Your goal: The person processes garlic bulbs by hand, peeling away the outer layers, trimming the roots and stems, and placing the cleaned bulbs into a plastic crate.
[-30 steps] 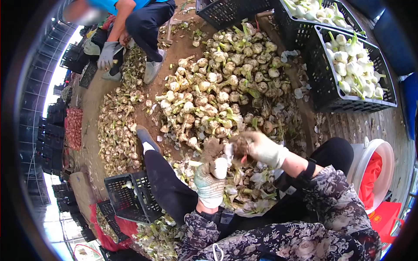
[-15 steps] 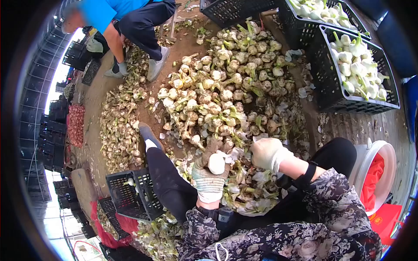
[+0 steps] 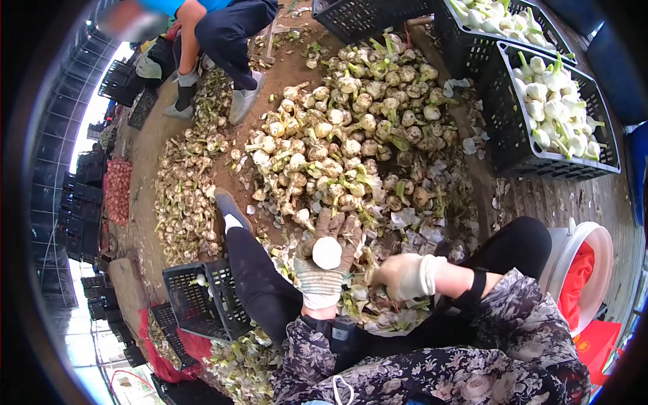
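Observation:
A peeled white garlic bulb (image 3: pixel 327 253) sits in my gloved left hand (image 3: pixel 320 278), whose fingers extend toward the pile beyond it. Close by on the right, my gloved right hand (image 3: pixel 407 277) is closed, its fingertips hidden from view; whatever they hold cannot be made out. Under both hands lie loose garlic skins and leaf scraps (image 3: pixel 378 317). Just past my fingers spreads a large heap of unpeeled garlic bulbs (image 3: pixel 351 147) with dirty skins and short stalks.
Black crates of cleaned garlic (image 3: pixel 557 111) stand at the right. A white bucket (image 3: pixel 550 273) with red cloth is beside my knee. Another black crate (image 3: pixel 196 300) lies left of my leg. A seated person in blue (image 3: pixel 233 40) is beyond a second garlic heap (image 3: pixel 185 196).
My right hand has come down and left, nearer my left hand. The bulb in my left hand now shows a rounder face, and that hand's fingers look straighter. The other person's arm has shifted.

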Available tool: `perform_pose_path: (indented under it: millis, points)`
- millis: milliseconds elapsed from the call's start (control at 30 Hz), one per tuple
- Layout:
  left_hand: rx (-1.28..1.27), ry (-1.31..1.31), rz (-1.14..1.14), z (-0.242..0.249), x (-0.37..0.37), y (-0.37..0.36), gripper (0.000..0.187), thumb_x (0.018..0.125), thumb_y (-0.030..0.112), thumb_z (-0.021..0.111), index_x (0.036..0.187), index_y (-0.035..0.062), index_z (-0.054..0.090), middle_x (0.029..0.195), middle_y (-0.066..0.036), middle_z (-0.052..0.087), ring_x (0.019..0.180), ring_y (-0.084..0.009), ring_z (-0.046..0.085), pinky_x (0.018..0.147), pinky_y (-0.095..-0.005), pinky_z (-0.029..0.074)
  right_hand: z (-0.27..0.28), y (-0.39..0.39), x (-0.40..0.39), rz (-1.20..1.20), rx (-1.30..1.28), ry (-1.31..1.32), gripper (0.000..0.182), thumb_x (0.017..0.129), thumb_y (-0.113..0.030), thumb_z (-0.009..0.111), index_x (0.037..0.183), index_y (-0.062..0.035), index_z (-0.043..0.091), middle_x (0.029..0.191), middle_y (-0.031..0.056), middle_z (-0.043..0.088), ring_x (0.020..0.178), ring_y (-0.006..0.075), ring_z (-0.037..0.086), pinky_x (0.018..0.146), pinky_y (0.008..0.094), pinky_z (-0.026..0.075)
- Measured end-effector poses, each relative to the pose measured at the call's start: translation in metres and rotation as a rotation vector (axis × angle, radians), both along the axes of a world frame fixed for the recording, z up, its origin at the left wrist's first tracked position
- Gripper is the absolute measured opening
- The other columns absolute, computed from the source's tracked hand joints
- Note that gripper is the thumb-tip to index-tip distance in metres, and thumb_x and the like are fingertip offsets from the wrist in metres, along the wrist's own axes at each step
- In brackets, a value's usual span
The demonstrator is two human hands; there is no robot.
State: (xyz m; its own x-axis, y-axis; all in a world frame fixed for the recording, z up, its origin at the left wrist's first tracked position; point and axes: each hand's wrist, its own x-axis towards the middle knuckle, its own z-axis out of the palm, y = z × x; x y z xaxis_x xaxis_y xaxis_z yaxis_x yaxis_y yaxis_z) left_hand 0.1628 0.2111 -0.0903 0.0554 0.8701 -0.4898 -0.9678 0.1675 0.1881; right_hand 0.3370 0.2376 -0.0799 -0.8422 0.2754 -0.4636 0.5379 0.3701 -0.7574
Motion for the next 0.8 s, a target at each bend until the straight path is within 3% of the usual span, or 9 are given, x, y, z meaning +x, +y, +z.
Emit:
perform_pose_path:
  millis: [67, 200, 267, 333, 433, 533, 600, 667, 800]
  points:
    - [-0.008, 0.014, 0.018, -0.003, -0.005, 0.001, 0.054, 0.066, 0.013, 0.053, 0.118, -0.0018, 0.056, 0.116, -0.020, 0.059, 0.118, -0.0343, 0.046, 0.111, -0.0511, 0.023, -0.004, -0.001, 0.001, -0.036, 0.302, -0.227, 0.019, 0.071, -0.014, 0.059, 0.085, -0.0050, 0.069, 0.083, 0.0128, 0.067, 0.083, 0.0306, 0.065, 0.074, 0.0374, 0.052]
    - [-0.086, 0.097, 0.098, -0.036, -0.016, -0.010, 0.045, 0.072, 0.013, 0.054, 0.116, 0.0020, 0.058, 0.111, -0.015, 0.061, 0.104, -0.0277, 0.058, 0.102, -0.0489, 0.039, -0.037, 0.016, -0.005, -0.546, 0.225, 0.529, 0.056, 0.069, -0.009, 0.062, 0.122, 0.0018, 0.051, 0.117, 0.0224, 0.057, 0.102, 0.0321, 0.059, 0.086, 0.0354, 0.048]
    - [0.354, 0.253, -0.198, -0.005, 0.009, -0.003, 0.043, 0.083, 0.019, 0.061, 0.121, -0.0007, 0.053, 0.111, -0.009, 0.061, 0.091, -0.0203, 0.061, 0.079, -0.0297, 0.052, -0.033, 0.002, -0.021, -0.733, -0.015, 0.738, 0.055, 0.075, -0.014, 0.067, 0.125, -0.0004, 0.050, 0.112, 0.0162, 0.062, 0.104, 0.0239, 0.059, 0.089, 0.0305, 0.046]
    - [-0.104, 0.570, -0.091, 0.005, 0.039, -0.010, 0.045, 0.085, 0.021, 0.061, 0.123, -0.0021, 0.050, 0.111, -0.009, 0.059, 0.090, -0.0178, 0.059, 0.075, -0.0266, 0.049, -0.018, 0.006, -0.012, -0.780, -0.412, 0.484, 0.061, 0.076, -0.022, 0.071, 0.127, 0.0020, 0.047, 0.110, 0.0138, 0.062, 0.099, 0.0192, 0.059, 0.088, 0.0277, 0.046]
    - [0.225, 0.964, -0.219, -0.023, 0.029, -0.003, 0.056, 0.094, 0.038, 0.048, 0.138, 0.0067, 0.034, 0.133, -0.006, 0.042, 0.115, -0.0177, 0.045, 0.103, -0.0328, 0.032, -0.003, 0.043, 0.028, -1.086, -1.007, 0.949, 0.056, 0.077, -0.016, 0.068, 0.125, 0.0007, 0.046, 0.100, 0.0092, 0.059, 0.091, 0.0125, 0.059, 0.075, 0.0251, 0.051]
    - [0.168, 0.584, 0.042, -0.035, 0.014, -0.006, 0.051, 0.094, 0.041, 0.046, 0.132, 0.0060, 0.042, 0.135, -0.005, 0.045, 0.115, -0.0174, 0.045, 0.106, -0.0381, 0.025, 0.035, 0.081, 0.059, -0.469, -1.232, 1.701, 0.085, 0.066, -0.024, 0.081, 0.134, -0.0112, 0.032, 0.131, 0.0135, 0.039, 0.102, 0.0225, 0.055, 0.075, 0.0223, 0.050]
    - [0.013, 0.493, -0.018, -0.031, 0.004, -0.008, 0.044, 0.094, 0.036, 0.049, 0.126, 0.0056, 0.048, 0.126, -0.004, 0.050, 0.108, -0.0176, 0.047, 0.101, -0.0373, 0.030, 0.022, 0.083, 0.070, -0.859, -0.812, 1.549, 0.087, 0.069, -0.021, 0.079, 0.138, -0.0103, 0.028, 0.125, 0.0138, 0.047, 0.094, 0.0199, 0.058, 0.077, 0.0240, 0.051]
    - [-0.007, 0.480, -0.053, -0.038, 0.004, -0.009, 0.039, 0.094, 0.031, 0.050, 0.122, 0.0050, 0.051, 0.119, -0.004, 0.053, 0.104, -0.0174, 0.048, 0.098, -0.0358, 0.032, -0.029, 0.099, 0.076, -1.284, -0.649, 0.834, 0.075, 0.070, -0.021, 0.077, 0.134, -0.0037, 0.041, 0.107, 0.0108, 0.061, 0.085, 0.0196, 0.062, 0.074, 0.0319, 0.052]
    - [-0.033, 0.503, -0.125, -0.067, -0.005, -0.023, 0.038, 0.091, 0.028, 0.051, 0.119, 0.0012, 0.053, 0.114, -0.009, 0.058, 0.099, -0.0245, 0.054, 0.093, -0.0403, 0.042, -0.136, 0.100, 0.036, -1.113, 0.244, -0.374, 0.038, 0.077, -0.018, 0.059, 0.108, 0.0032, 0.059, 0.108, 0.0206, 0.063, 0.098, 0.0315, 0.062, 0.081, 0.0389, 0.050]
